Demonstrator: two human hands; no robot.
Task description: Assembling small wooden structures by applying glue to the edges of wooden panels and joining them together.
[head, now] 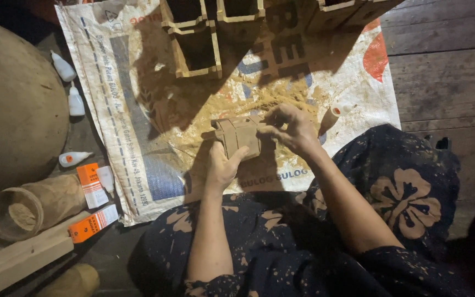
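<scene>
A small brown wooden box [238, 136] made of thin slats is held above a white woven sack [138, 110] spread on the floor. My left hand [222, 164] grips the box from below, thumb on its front face. My right hand [291, 128] pinches the box's upper right edge with fingertips. Sawdust lies in a patch on the sack under and beyond the box.
Several open wooden boxes [196, 47] stand at the sack's far edge. Small white glue bottles [76, 101] and orange cartons [92, 184] lie at left, near a hollow wooden cylinder [26, 209] and a large round form [12, 104]. Plank floor lies at right.
</scene>
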